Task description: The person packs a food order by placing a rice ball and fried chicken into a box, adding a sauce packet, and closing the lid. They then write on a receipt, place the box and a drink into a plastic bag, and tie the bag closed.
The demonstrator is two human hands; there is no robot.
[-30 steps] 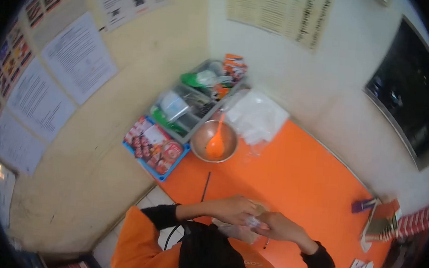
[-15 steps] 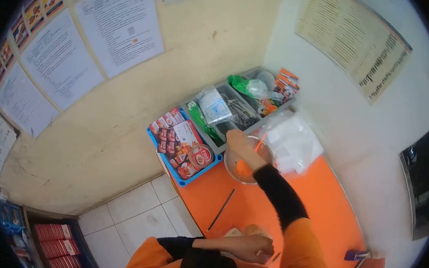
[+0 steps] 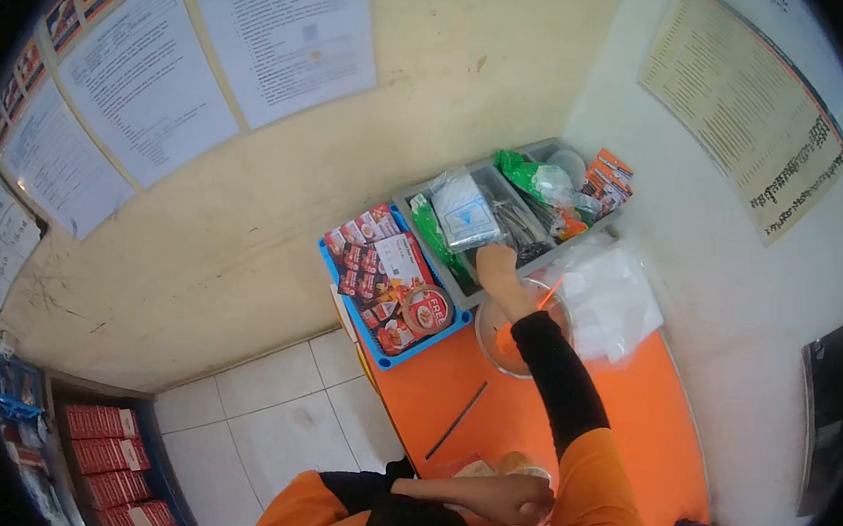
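Observation:
My right hand [image 3: 499,268] reaches over the near edge of the grey divided tray [image 3: 465,298]. Its fingers dip toward a compartment and are hidden from me. Beside them lie a white plastic-wrapped packet [image 3: 466,215] and a bundle of thin metal-looking utensils [image 3: 522,229]. Below my right wrist stands a round bowl [image 3: 486,351] with an orange-handled utensil [image 3: 549,292] in it. Close to my body, my left hand [image 3: 520,500] is curled closed beside a small round container [image 3: 513,463]; whatever it grips is hidden.
A blue basket [image 3: 385,361] with red printed packets and flyers stands left of the grey tray. White plastic bags [image 3: 614,301] lie to its right. A thin dark stick [image 3: 456,420] rests on the orange table [image 3: 518,416]. Walls close off the back and right.
The view has shifted, so the table things appear farther right. My right hand stays at the grey tray and my left hand stays near my body.

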